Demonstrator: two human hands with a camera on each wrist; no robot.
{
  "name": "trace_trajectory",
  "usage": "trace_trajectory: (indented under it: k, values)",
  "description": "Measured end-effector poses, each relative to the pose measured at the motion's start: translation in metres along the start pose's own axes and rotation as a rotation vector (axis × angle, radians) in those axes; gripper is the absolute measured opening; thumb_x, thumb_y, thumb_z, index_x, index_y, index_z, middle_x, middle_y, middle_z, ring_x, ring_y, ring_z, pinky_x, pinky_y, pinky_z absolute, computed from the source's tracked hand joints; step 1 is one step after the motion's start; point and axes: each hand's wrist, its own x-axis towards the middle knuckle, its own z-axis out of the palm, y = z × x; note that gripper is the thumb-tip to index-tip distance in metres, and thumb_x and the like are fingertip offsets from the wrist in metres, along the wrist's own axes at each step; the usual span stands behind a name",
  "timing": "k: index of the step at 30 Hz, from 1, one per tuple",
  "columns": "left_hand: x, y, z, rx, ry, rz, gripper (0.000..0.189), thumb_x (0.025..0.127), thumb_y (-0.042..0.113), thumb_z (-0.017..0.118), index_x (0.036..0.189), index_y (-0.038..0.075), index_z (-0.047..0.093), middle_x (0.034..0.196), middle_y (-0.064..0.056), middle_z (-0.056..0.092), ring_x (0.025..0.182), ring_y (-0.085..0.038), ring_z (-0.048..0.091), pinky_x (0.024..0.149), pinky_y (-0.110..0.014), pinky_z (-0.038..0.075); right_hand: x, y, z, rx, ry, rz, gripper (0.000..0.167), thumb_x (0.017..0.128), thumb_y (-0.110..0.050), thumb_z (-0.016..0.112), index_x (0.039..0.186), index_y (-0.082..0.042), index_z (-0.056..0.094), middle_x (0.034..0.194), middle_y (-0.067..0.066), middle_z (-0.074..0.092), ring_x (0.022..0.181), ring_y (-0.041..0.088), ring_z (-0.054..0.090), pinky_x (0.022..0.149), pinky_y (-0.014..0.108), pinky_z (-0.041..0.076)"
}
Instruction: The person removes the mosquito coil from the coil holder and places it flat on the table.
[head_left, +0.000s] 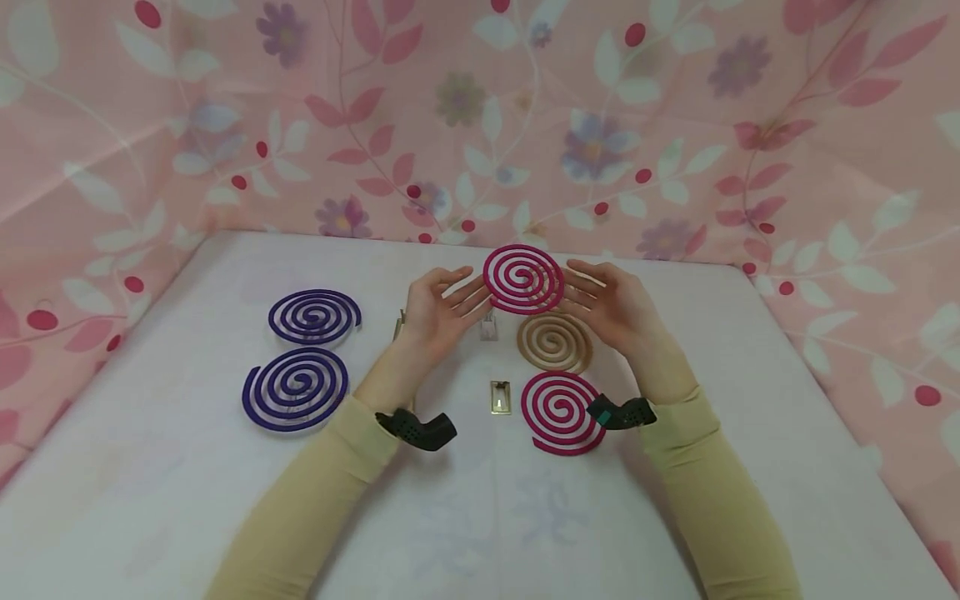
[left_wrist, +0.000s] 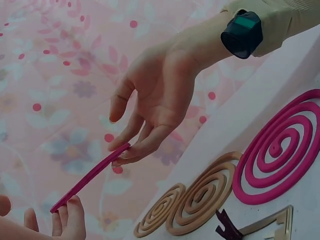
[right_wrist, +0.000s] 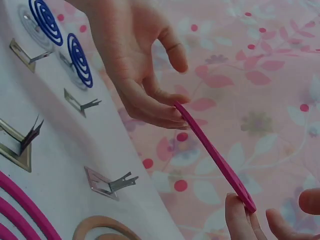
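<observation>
A pink mosquito coil (head_left: 522, 273) is held up above the far part of the table, between both hands. The left hand (head_left: 441, 321) supports its left edge with nearly straight fingers, and the right hand (head_left: 613, 310) does the same at the right edge. Both thumbs stand apart from the coil. Edge-on in the left wrist view, the coil (left_wrist: 90, 176) lies on the fingertips of both hands; the right wrist view shows it (right_wrist: 215, 156) likewise. Beneath it on the table are a tan coil (head_left: 553, 340) and a second pink coil (head_left: 561, 407).
Two purple coils (head_left: 313, 317) (head_left: 300, 382) sit at the left of the white table (head_left: 480, 517). Small metal coil stands (right_wrist: 105, 185) lie between the groups, one near the middle (head_left: 500, 385). Another tan coil (left_wrist: 159, 210) is farther back. A floral cloth (head_left: 450, 125) hangs behind.
</observation>
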Motion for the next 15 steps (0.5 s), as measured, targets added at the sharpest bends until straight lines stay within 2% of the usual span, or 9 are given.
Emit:
trace_trajectory:
  k: [4, 15]
  values:
    - [0.006, -0.008, 0.006, -0.002, -0.003, 0.018, 0.03, 0.095, 0.022, 0.047, 0.122, 0.008, 0.049, 0.142, -0.021, 0.049, 0.129, -0.034, 0.052, 0.112, -0.045, 0.043, 0.0, -0.006, -0.006, -0.014, 0.012, -0.007, 0.039, 0.108, -0.024, 0.035, 0.143, -0.007, 0.039, 0.146, 0.011, 0.038, 0.132, 0.026, 0.041, 0.122, 0.037, 0.027]
    - [0.017, -0.021, 0.018, -0.043, -0.013, 0.038, 0.023, 0.093, 0.021, 0.048, 0.111, 0.008, 0.055, 0.136, -0.02, 0.055, 0.122, -0.033, 0.056, 0.111, -0.045, 0.045, -0.004, -0.018, -0.021, 0.046, -0.008, -0.039, 0.036, 0.106, -0.024, 0.044, 0.137, -0.005, 0.048, 0.147, 0.012, 0.038, 0.141, 0.03, 0.034, 0.122, 0.039, 0.023]
